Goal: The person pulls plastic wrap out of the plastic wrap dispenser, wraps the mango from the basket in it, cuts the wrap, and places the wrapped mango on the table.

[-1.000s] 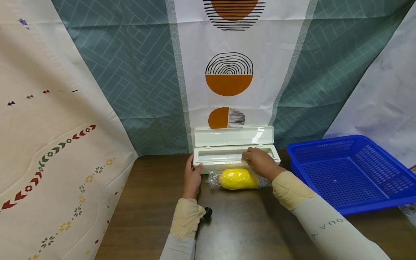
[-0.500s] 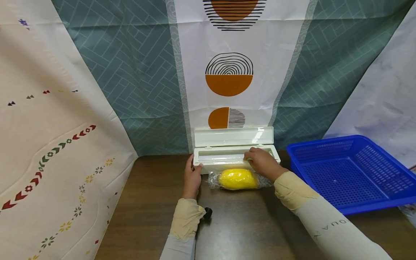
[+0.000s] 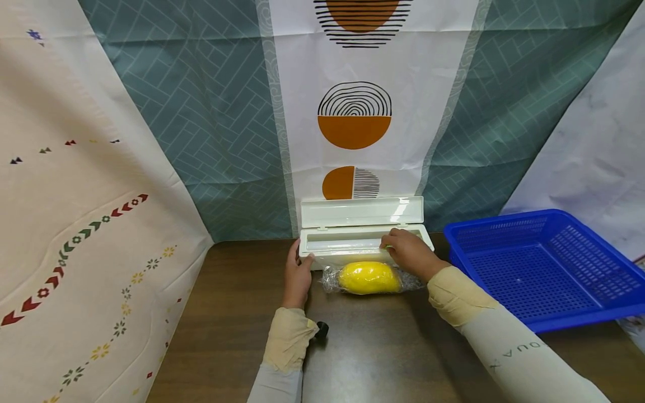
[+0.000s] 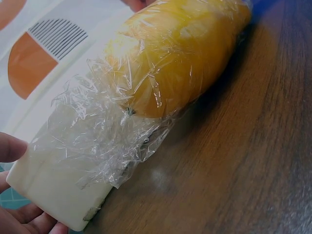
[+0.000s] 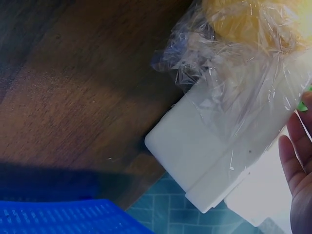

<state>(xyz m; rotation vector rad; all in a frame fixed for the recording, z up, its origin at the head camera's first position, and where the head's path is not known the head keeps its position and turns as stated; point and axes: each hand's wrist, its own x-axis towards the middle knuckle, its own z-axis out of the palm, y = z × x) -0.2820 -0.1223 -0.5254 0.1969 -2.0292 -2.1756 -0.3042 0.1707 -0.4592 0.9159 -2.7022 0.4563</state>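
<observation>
A white cling film dispenser (image 3: 325, 260) stands at the table's back edge, its lid (image 3: 363, 212) raised and a film roll (image 3: 342, 244) inside. My left hand (image 3: 297, 277) grips its left end, thumb in front. My right hand (image 3: 410, 253) pinches a small green slider (image 5: 302, 106) at the dispenser's front rim, right of its middle. Directly before the dispenser lies a yellow oblong fruit (image 3: 369, 277) in clear film (image 4: 117, 136); its exact kind is unclear. Crumpled film sticks out at both ends of the fruit and overlaps the dispenser's front in both wrist views.
A blue perforated basket (image 3: 534, 319) sits at the right, close to my right forearm. The brown wooden table (image 3: 363, 347) extends toward me. Patterned cloths (image 3: 227, 112) hang behind the dispenser and at both sides. A small black object (image 3: 322, 330) shows beside my left wrist.
My right hand has slid a little to the right along the dispenser's front rim with the green slider. The left hand and the wrapped fruit stay in place.
</observation>
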